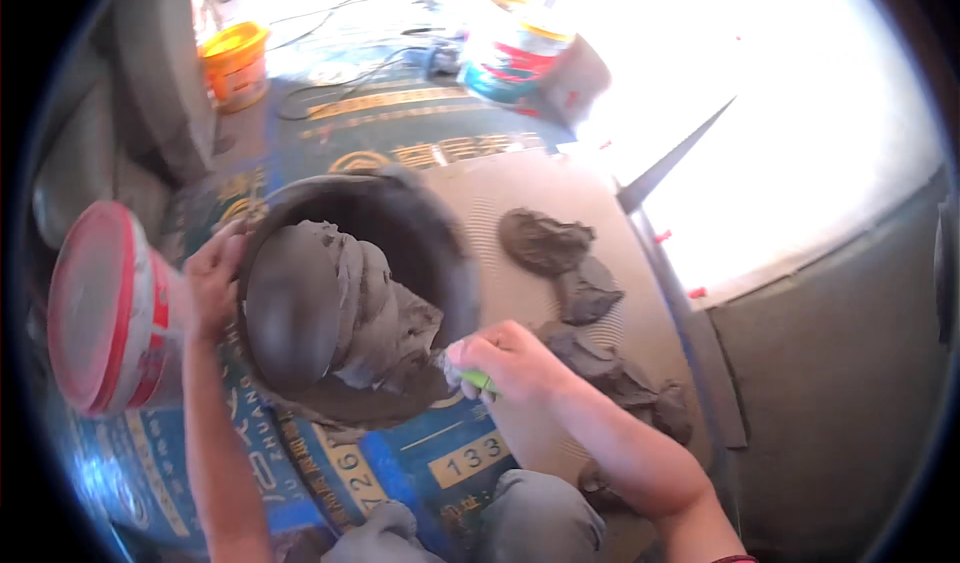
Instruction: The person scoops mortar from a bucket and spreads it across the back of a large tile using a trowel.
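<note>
Left hand (pixel 213 281): I grip the rim of the black bucket (pixel 455 263), tilted beside the tile (pixel 520 188).
Right hand (pixel 508 361): fingers closed around a green-handled tool (pixel 472 376), probably a trowel, blade in grey mortar (pixel 375 313).
Tile: mortar lumps (pixel 545 241) on it.

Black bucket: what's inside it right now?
The black bucket holds thick grey mortar. A green-handled tool in the right hand digs in; its blade is buried, out of sight.
</note>
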The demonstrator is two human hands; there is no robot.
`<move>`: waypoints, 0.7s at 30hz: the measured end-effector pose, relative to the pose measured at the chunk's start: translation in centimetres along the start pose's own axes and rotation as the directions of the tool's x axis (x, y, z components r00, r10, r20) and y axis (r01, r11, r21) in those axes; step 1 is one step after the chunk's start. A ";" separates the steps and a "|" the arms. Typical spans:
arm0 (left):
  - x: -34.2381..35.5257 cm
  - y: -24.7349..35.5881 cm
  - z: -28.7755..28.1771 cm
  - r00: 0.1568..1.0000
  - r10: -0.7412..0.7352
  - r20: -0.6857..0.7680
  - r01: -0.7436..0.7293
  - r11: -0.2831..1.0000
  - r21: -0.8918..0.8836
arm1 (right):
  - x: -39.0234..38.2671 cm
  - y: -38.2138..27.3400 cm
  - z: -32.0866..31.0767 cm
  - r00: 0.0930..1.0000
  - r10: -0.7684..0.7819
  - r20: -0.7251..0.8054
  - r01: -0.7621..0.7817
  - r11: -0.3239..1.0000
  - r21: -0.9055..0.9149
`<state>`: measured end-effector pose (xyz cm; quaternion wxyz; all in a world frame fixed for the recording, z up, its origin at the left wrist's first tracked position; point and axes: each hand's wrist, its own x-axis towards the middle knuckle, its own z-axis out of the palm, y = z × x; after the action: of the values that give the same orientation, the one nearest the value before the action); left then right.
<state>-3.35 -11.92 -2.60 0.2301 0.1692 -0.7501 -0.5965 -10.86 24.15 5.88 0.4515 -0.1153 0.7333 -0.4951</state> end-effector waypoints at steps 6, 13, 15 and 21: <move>1.5 -6.7 -7.2 0.969 -0.012 -0.248 0.103 0.928 0.359 | -13.2 -0.5 -6.5 0.925 -0.167 -0.342 0.206 0.975 0.082; 1.2 -12.4 -11.3 0.928 -0.025 -0.372 0.204 0.869 0.451 | -20.2 6.8 -11.7 0.554 -0.248 -0.795 -0.473 0.692 -0.545; 1.5 -11.7 -9.3 0.935 -0.043 -0.351 0.211 0.865 0.455 | -20.5 15.6 -14.9 0.541 -0.125 -0.832 -0.630 0.595 -0.499; 2.3 -11.7 -10.5 0.945 -0.113 -0.308 0.243 0.872 0.426 | -22.4 18.5 -15.5 0.434 0.163 -0.886 -0.327 0.945 0.014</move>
<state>0.29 -24.42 -11.69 0.2285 0.3682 -0.8114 -0.3922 -5.07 56.56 4.37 0.0681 0.2267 0.9055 -0.3522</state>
